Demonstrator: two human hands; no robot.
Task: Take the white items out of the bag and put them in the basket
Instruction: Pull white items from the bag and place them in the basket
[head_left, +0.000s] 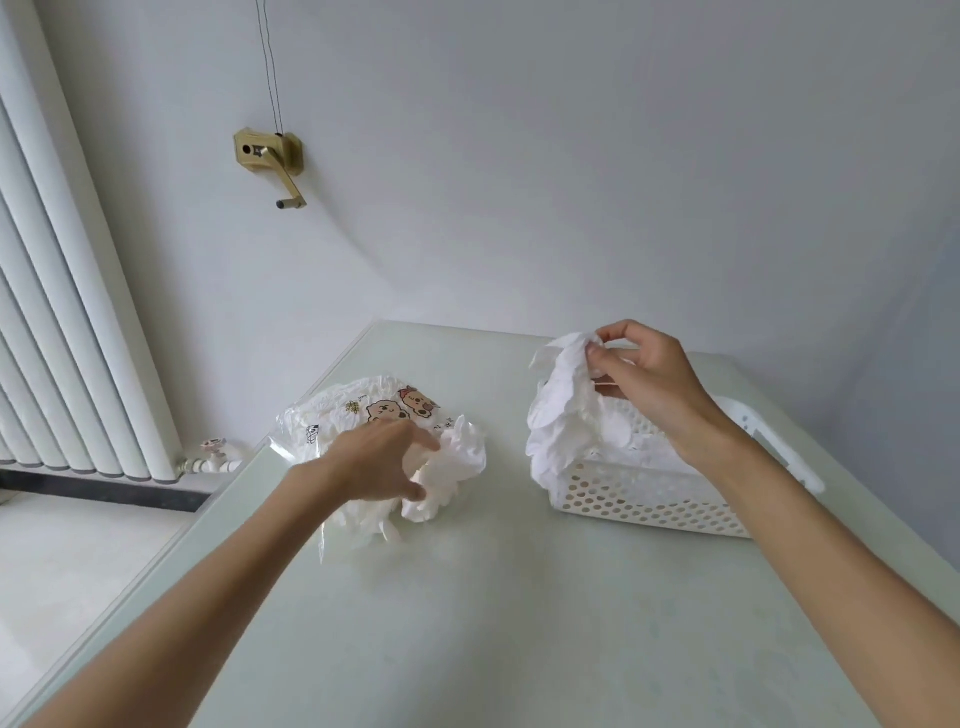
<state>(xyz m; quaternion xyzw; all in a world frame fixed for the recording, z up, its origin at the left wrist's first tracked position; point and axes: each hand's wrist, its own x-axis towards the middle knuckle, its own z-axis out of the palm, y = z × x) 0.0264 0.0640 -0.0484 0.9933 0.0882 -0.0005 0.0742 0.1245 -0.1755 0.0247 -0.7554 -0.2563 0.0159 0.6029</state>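
Observation:
A clear plastic bag printed with cartoon bears lies left of centre on the table, white soft items showing inside it. My left hand rests on the bag's open end with fingers spread, touching a crumpled white item that sticks out. To the right stands a white perforated basket with white items inside. Above its left end my right hand pinches the top of a white crumpled item, which hangs down over the basket's left rim.
The pale green table has its left edge running diagonally toward the wall. A white radiator stands at the left, and a brass crank handle is fixed on the wall behind.

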